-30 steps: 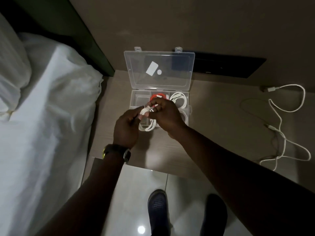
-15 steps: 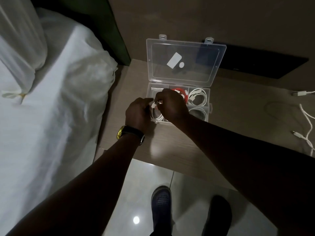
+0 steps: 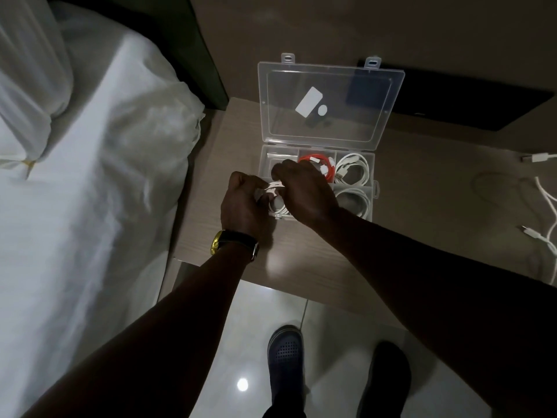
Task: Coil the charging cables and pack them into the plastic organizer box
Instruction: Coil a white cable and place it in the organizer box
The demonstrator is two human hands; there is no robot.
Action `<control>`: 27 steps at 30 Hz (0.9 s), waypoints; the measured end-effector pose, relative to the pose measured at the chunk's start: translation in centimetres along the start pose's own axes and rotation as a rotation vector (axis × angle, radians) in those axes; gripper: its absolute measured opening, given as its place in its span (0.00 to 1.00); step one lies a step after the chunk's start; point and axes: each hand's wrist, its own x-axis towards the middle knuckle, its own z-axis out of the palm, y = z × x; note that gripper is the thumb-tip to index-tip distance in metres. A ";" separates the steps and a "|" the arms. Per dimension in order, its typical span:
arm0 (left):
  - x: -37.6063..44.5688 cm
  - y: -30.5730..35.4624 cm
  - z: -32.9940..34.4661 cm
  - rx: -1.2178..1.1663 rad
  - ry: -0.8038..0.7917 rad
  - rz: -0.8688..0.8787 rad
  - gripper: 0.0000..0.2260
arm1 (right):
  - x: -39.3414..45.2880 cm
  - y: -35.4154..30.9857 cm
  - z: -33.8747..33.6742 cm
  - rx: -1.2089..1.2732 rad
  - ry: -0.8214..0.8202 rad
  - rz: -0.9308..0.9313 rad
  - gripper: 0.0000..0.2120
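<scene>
Both hands, left hand (image 3: 244, 203) and right hand (image 3: 304, 194), pinch white coiled cable (image 3: 275, 203) between them, over organizer box (image 3: 373, 188) front-left compartment. Keep loops tight, press flat inside walls.

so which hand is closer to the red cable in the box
The right hand. Its knuckles lie right against the red cable in the box's back middle compartment. The left hand sits further to the left, at the box's front left corner.
</scene>
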 end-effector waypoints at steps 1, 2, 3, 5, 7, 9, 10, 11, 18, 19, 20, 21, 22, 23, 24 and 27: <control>0.1 0.0 0.1 0.004 0.003 -0.022 0.09 | 0.0 -0.2 -0.2 0.007 0.013 0.017 0.09; 0.1 0.0 0.2 0.013 -0.001 -0.031 0.10 | -0.1 -0.2 -0.2 -0.007 0.007 0.025 0.07; 0.1 -0.1 0.3 0.023 -0.005 -0.025 0.10 | -0.3 -0.3 -0.3 -0.044 -0.019 0.032 0.05; 0.2 -0.1 0.3 0.038 -0.010 -0.008 0.10 | -0.8 -0.5 -0.6 -0.134 -0.104 0.043 0.08; 0.2 -0.3 0.2 0.061 -0.013 0.013 0.08 | -1.3 -0.8 -0.8 -0.189 -0.165 0.042 0.10; 0.1 -0.5 0.1 0.083 -0.009 0.052 0.06 | -1.5 -1.0 -1.1 -0.193 -0.185 0.057 0.11; 0.0 -0.7 0.0 0.090 -0.008 0.070 0.06 | -1.3 -1.2 -1.4 -0.167 -0.189 0.076 0.11; -0.1 -0.9 0.0 0.096 -0.011 0.088 0.06 | -0.9 -1.4 -1.6 -0.127 -0.177 0.094 0.11; 0.1 -1.3 -0.3 0.146 -0.051 0.089 0.09 | 0.1 -1.8 -1.8 -0.161 -0.251 -0.016 0.09; 0.1 -1.2 -0.2 0.149 -0.050 0.079 0.09 | -0.1 -1.5 -1.9 -0.172 -0.229 -0.054 0.07; 0.0 -1.1 -0.2 0.140 -0.048 0.066 0.09 | -0.5 -1.1 -1.9 -0.186 -0.196 -0.086 0.06; 0.0 -1.0 -0.1 0.118 -0.044 0.051 0.09 | -1.0 -0.8 -1.9 -0.196 -0.215 -0.099 0.07; 0.0 -0.9 -0.1 0.094 -0.035 0.035 0.09 | -1.5 -0.6 -1.9 -0.197 -0.266 -0.088 0.10; 0.0 -0.8 -0.1 0.078 -0.028 0.021 0.09 | -2.1 -0.6 -2.0 -0.195 -0.309 -0.072 0.13; 0.0 -0.8 -0.1 0.070 -0.027 0.013 0.08 | -2.8 -0.7 -1.9 -0.208 -0.321 -0.071 0.16; 0.1 -0.8 0.0 0.059 -0.034 0.019 0.08 | -3.9 -1.5 -1.8 -0.389 -0.324 -0.108 0.21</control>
